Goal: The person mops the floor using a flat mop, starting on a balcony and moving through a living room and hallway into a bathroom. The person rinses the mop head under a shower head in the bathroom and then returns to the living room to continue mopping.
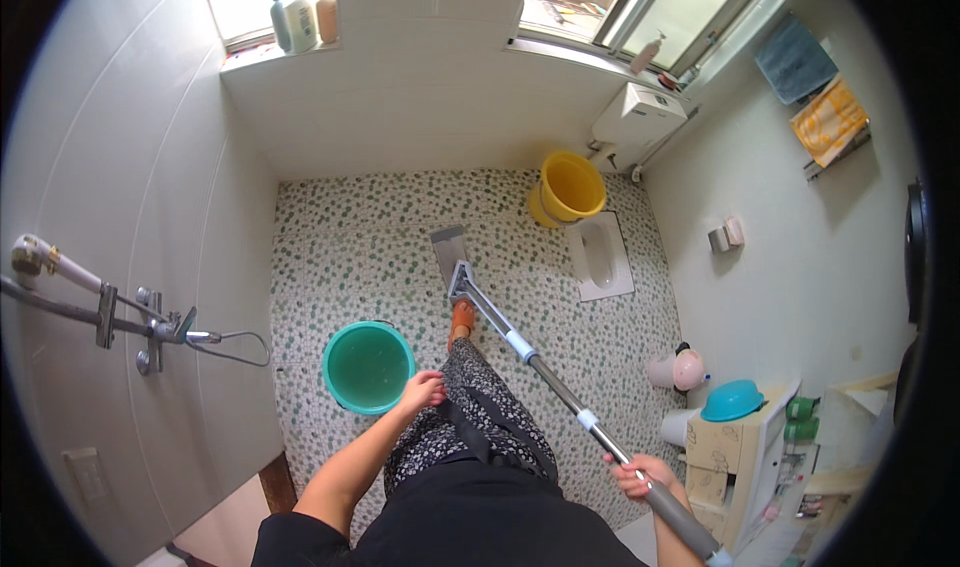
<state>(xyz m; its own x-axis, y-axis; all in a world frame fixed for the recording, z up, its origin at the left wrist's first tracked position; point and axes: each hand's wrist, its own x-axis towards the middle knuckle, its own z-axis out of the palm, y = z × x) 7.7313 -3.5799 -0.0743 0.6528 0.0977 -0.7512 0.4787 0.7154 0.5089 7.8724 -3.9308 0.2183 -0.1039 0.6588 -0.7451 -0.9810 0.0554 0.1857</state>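
Observation:
A flat mop point(555, 383) with a metal telescopic pole and pale blue joints slants across the floor. My right hand point(642, 477) is wrapped around its pole just above the grey grip. The flat mop head point(448, 250) lies on the floor tiles in front of my foot in an orange slipper point(463, 315). My left hand point(425, 391) hangs by the thigh of my patterned trousers point(487, 402), its fingers bent; whether they pinch the cloth is unclear. Beside that hand stands a green bucket point(330, 372) with water in it.
A yellow bucket point(536, 205) stands beside the squat toilet point(622, 267), below a white cistern point(626, 121). A shower mixer point(161, 331) juts from the left wall. On the right are a cabinet point(720, 447) with a blue basin point(731, 402) and a pink-lidded bin point(667, 370).

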